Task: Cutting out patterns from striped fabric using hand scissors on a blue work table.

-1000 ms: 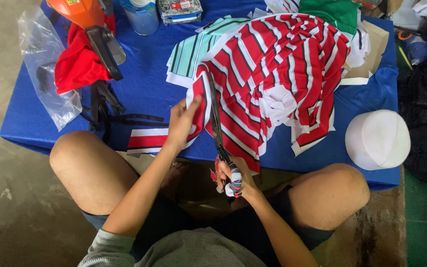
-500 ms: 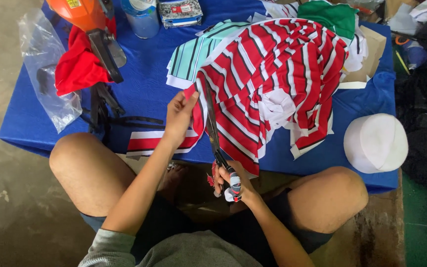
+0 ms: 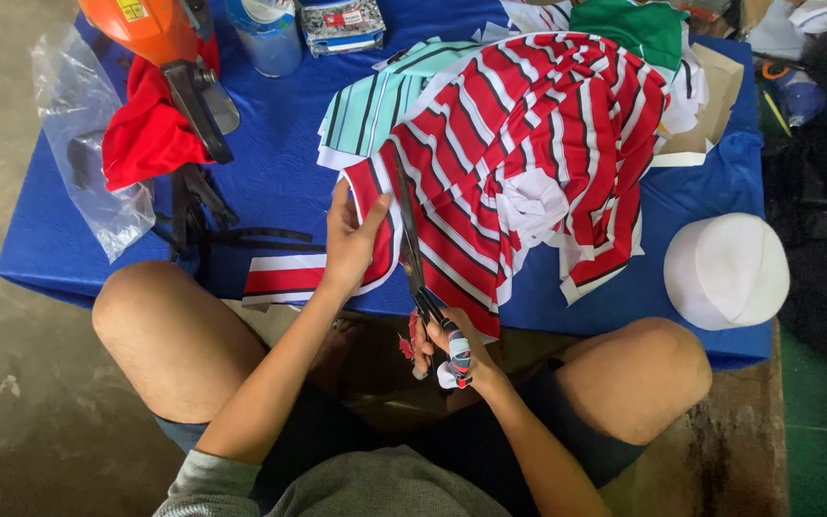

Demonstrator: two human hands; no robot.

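Observation:
A red, white and black striped piece of cloth [image 3: 528, 153] lies over the blue table [image 3: 279, 191] and hangs past its front edge. My left hand [image 3: 351, 239] pinches the cloth's lower left edge. My right hand [image 3: 442, 349] grips the taped handles of long dark scissors [image 3: 413, 258], below the table edge. The blades point up along the cloth, just right of my left hand, with cloth on both sides of them.
A cut striped strip [image 3: 284, 278] lies by my left hand. Teal striped cloth [image 3: 375, 105], green cloth [image 3: 634, 29], red cloth [image 3: 145, 134], an orange tool [image 3: 160, 38], a clear plastic bag [image 3: 83, 144], a bottle [image 3: 265, 33] and a white dome-shaped cap [image 3: 725, 268] are around. My bare knees flank the table front.
The scissors have moved further up along the cloth, and my left hand has slid up with the edge it holds.

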